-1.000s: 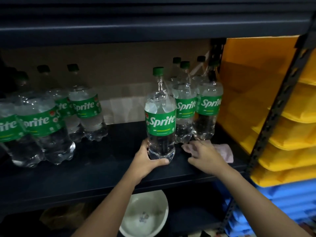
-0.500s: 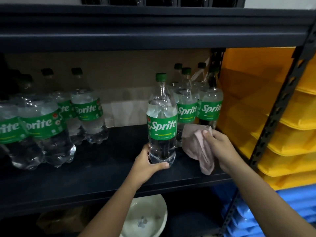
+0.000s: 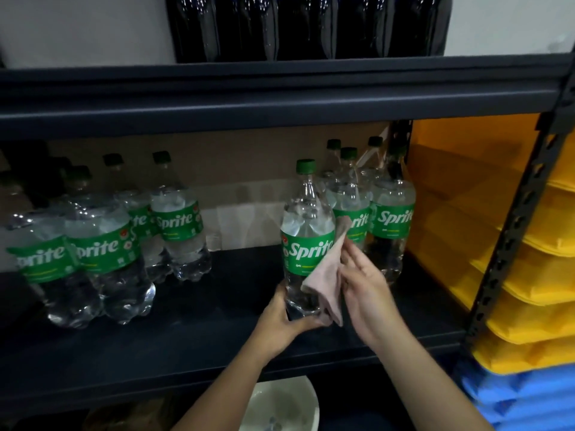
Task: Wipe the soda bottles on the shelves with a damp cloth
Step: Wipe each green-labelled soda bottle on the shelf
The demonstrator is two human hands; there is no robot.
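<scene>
Wiping step in hand, on one bottle. Clear plastic Sprite bottle with green cap and green label [image 3: 306, 241] stood upright near front edge of dark metal shelf [image 3: 199, 343], right of middle, apart from its row. Left hand [image 3: 284, 321], grip curled round bottle's base, steadying it. Right hand [image 3: 364, 287], fingers mostly straight and relaxed, pressed a pale pink damp cloth [image 3: 325, 275] against bottle's right flank, over the label's edge and the lower body; cloth hung in a loose fold, lower tip near the left thumb.

Judged: early in this bottle's wipe. Next move called for dragging cloth round the body and up to shoulder and cap, left hand turning the bottle, kept firm at the base against tipping.

Against half a second earlier: cloth then held clear, beside the bottle; now laid on it. Right hand closer in and more open. A second earlier: cloth flat on shelf under right hand.

Elsewhere: more clear Sprite bottles [image 3: 392, 219] behind at right end, another group [image 3: 102, 253] at left end; dark bottles [image 3: 280, 26] on shelf above; yellow bins [image 3: 529, 275] beyond right upright; white bowl [image 3: 280, 405] below.
</scene>
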